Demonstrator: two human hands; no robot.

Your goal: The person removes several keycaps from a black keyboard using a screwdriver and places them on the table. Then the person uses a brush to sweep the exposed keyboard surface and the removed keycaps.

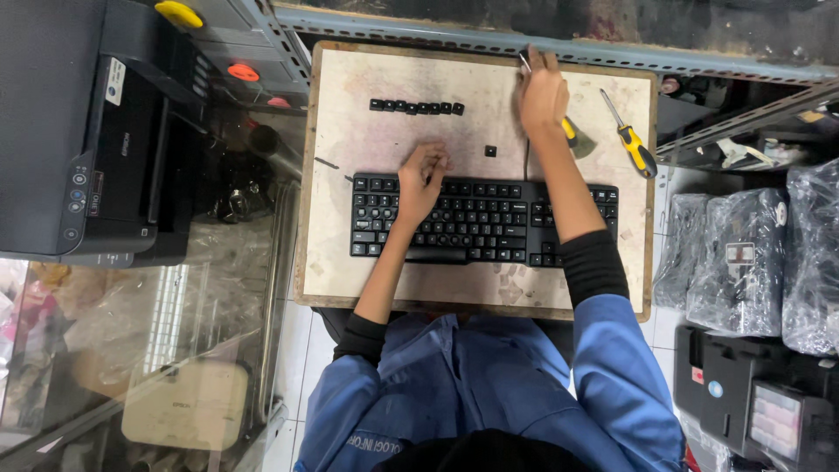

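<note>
A black keyboard [485, 222] lies on a worn wooden board [350, 140]. My left hand [422, 182] rests on the keyboard's upper left rows, fingers curled over the keys. My right hand [542, 92] reaches to the board's far edge and grips a thin tool [523, 59] there. A row of removed black keycaps [416, 107] lies on the board beyond the keyboard, and a single keycap [490, 150] sits alone nearer the keyboard. The keyboard's cable [526, 157] runs up past my right wrist.
A yellow-handled screwdriver [634, 142] lies at the board's right; another yellow-handled tool [577, 137] sits partly under my right forearm. A black printer [79, 131] stands left. Plastic-wrapped devices [760, 253] are stacked right. A metal shelf rail [612, 48] runs behind the board.
</note>
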